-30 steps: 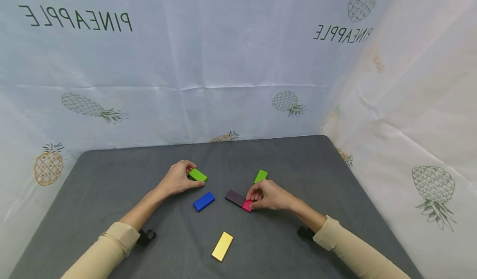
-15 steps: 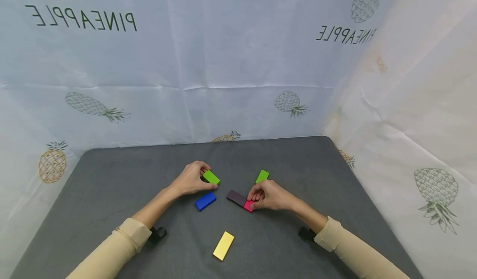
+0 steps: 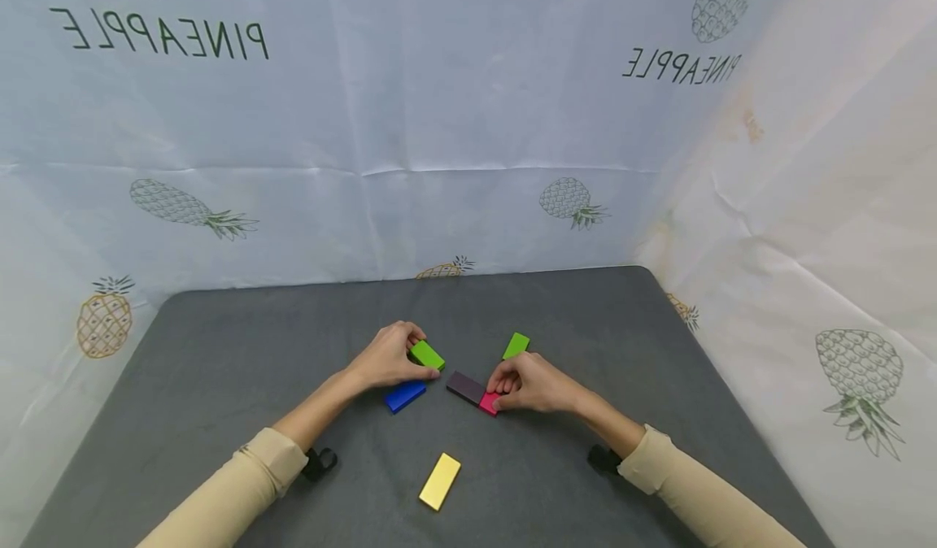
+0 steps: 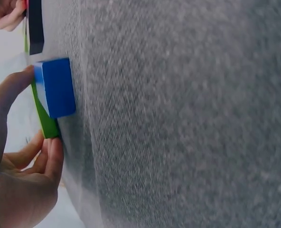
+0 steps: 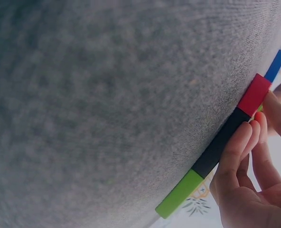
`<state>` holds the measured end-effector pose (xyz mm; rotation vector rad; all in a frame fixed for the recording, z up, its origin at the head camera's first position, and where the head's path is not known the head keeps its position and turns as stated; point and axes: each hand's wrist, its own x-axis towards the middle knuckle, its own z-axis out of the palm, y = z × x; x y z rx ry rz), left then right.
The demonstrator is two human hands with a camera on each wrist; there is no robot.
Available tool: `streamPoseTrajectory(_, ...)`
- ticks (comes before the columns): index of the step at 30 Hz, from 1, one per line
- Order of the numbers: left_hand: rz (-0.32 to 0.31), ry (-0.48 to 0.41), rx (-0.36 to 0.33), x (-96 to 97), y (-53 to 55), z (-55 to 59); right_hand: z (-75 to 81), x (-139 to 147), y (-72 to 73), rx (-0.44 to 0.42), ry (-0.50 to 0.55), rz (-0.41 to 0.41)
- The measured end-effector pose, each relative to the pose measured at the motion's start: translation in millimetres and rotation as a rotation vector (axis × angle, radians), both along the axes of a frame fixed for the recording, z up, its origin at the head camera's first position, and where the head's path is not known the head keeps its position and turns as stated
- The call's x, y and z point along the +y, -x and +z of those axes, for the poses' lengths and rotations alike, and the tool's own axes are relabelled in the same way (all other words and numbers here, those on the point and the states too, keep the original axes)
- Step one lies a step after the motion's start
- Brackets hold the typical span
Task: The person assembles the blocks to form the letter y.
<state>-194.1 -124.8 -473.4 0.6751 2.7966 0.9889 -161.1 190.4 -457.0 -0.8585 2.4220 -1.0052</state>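
My left hand (image 3: 384,359) grips a bright green block (image 3: 428,355) between thumb and fingers, just behind a blue block (image 3: 405,397). In the left wrist view, the blue block (image 4: 60,88) partly covers that green block (image 4: 46,121). The thumb and fingers of my right hand (image 3: 538,384) pinch a small red block (image 3: 489,402), partly hidden by the hand. End to end with the red one lies a dark block (image 3: 464,387), on its left in the head view. A second green block (image 3: 516,345) lies behind my right hand, its near end covered.
Nearer the front, a yellow block (image 3: 440,481) lies on the grey tabletop (image 3: 278,337). White cloth printed with pineapples (image 3: 468,109) hangs behind and along the sides. Black straps with cameras (image 3: 319,464) sit at both wrists.
My left hand has slid the green block to the right and slightly nearer, toward the dark block, now overlapping the blue one in view. My right hand stays on the red block.
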Motion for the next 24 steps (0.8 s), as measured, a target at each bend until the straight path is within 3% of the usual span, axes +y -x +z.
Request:
streamPoseTrajectory(17, 0.019, 0.027, 0.017, 12.4, -10.0, 0.7, 0.9, -1.2, 0.2, -0.015, 0.006, -0.003)
streamPoseTrajectory(24, -0.035, 0.004, 0.007, 6.5, -6.7, 0.0, -0.1, -0.6, -0.1, -0.006, 0.002, -0.006)
